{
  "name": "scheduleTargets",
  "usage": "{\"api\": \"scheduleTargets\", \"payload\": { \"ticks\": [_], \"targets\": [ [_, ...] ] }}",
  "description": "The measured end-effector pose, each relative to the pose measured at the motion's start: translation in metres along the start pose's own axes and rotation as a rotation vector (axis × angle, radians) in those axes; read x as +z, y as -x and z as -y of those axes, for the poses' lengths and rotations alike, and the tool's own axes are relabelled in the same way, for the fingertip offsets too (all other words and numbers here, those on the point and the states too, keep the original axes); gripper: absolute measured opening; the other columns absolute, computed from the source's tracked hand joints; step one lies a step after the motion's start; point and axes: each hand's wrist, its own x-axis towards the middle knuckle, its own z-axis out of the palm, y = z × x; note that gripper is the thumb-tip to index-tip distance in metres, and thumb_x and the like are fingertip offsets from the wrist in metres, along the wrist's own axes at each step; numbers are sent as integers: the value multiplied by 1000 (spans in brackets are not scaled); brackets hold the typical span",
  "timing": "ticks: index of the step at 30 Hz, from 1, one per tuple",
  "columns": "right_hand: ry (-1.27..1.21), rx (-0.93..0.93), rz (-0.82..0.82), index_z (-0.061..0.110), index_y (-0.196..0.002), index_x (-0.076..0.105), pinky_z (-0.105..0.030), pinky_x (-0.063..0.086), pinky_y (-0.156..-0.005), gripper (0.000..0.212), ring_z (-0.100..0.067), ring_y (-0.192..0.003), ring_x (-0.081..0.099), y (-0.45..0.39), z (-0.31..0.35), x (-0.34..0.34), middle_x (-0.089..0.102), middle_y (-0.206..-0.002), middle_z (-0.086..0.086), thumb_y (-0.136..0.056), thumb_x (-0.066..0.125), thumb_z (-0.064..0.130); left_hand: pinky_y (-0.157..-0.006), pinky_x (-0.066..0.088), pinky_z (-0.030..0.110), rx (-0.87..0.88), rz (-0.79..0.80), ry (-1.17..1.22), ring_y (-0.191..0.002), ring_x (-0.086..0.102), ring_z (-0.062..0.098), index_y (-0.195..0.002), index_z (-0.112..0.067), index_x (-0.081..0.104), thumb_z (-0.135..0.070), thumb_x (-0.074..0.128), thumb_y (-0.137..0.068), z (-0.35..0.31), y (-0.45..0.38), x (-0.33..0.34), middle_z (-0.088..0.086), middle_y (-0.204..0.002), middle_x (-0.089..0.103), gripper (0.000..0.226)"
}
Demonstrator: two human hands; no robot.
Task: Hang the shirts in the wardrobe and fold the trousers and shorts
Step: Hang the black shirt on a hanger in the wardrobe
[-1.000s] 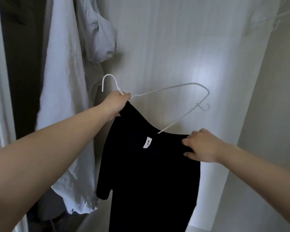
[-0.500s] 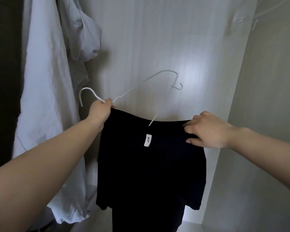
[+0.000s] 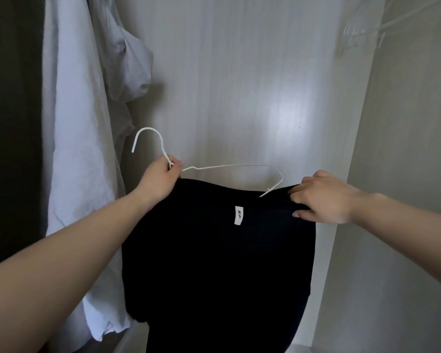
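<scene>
The left hand point(image 3: 161, 178) pinches the neck of a white hanger point(image 3: 229, 167). The right hand point(image 3: 323, 197) grips the collar of a black shirt point(image 3: 214, 263) that hangs between them, partly on the hanger. Farther left hangs a pale shirt point(image 3: 74, 123), inside the wardrobe point(image 3: 239, 72).

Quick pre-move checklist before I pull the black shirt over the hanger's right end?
1. Left hand holds white hanger at its neck: ok.
2. Right hand grips black shirt at its top edge: ok.
3. Hanger's right end covered by shirt: not ok, bare wire shows.
4. Hook free to hang: ok.
5. Rail position: cannot tell, out of view.
6. Space right of the hanging pale shirt: ok.
</scene>
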Motion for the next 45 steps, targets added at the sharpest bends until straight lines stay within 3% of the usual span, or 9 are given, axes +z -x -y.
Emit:
{"api": "scheduleTargets", "payload": {
  "ticks": [4, 10, 18, 23, 26, 30, 35, 39, 45],
  "targets": [
    [3, -3, 10, 24, -96, 54, -26, 23, -82, 33, -14, -99, 47, 0, -3, 0, 55, -100, 13, -95, 38, 52, -63, 35, 20, 30, 21, 1, -69, 50, 6, -75, -16, 54, -20, 48, -97, 1, 3, -5, -4, -71, 56, 24],
    [-45, 29, 104, 23, -95, 54, -31, 33, -87, 34, -16, -103, 49, 0, -7, 5, 55, -104, 11, -94, 39, 54, -74, 37, 24, -32, 9, 335, -70, 49, 9, -71, -18, 51, -13, 47, -96, 2, 9, -5, -2, -72, 55, 26],
    [31, 24, 92, 25, -102, 57, -28, 29, -86, 34, -15, -105, 47, 6, -14, -11, 54, -111, 11, -94, 39, 53, -64, 35, 21, 140, 212, -77, -68, 46, 10, -82, -20, 51, -20, 50, -97, 1, 19, -1, -4, -73, 52, 15],
    [-46, -51, -92, 26, -105, 62, -29, 29, -84, 37, -19, -105, 50, -2, 5, -24, 55, -115, 8, -91, 40, 53, -66, 35, 27, 234, 339, -144, -65, 43, 12, -82, -22, 50, -24, 53, -96, -12, 28, 11, -1, -73, 52, 14],
    [-172, -146, -191, 26, -97, 65, -28, 26, -77, 29, -19, -93, 55, -13, 22, -28, 62, -96, 6, -85, 48, 46, -63, 34, 24, 286, 329, -43, -61, 42, 8, -78, -23, 51, -24, 56, -95, -34, 29, 19, -5, -68, 50, 18],
    [-200, -154, -168, 25, -110, 66, -26, 25, -80, 23, -19, -93, 59, -15, 25, -30, 68, -97, 6, -95, 52, 36, -60, 35, 18, 353, 353, -39, -59, 42, 5, -80, -22, 56, -28, 61, -92, -51, 29, 22, -6, -69, 52, 14],
    [-225, -118, -213, 24, -93, 71, -34, 46, -75, 16, -21, -79, 62, 1, 4, -35, 70, -84, 6, -89, 57, 31, -73, 41, 19, 400, 328, -157, -80, 59, 14, -89, -15, 61, -30, 68, -87, -43, 28, 7, -4, -84, 65, 17],
    [-245, -14, -231, 20, -87, 70, -36, 50, -68, 5, -22, -78, 62, 21, -15, -33, 68, -79, 6, -85, 68, 24, -62, 38, 13, 260, 225, -158, -67, 55, 1, -82, -22, 66, -38, 69, -84, -16, 25, -14, -9, -73, 64, 16],
    [-538, 221, -144, 21, -105, 60, -23, 38, -84, 14, -18, -112, 55, 20, -11, -39, 52, -131, 3, -91, 59, 17, -61, 38, 29, 192, 186, -236, -65, 54, 12, -71, -22, 66, -47, 64, -85, -24, 17, -13, -4, -67, 60, 28]
  ]
}}
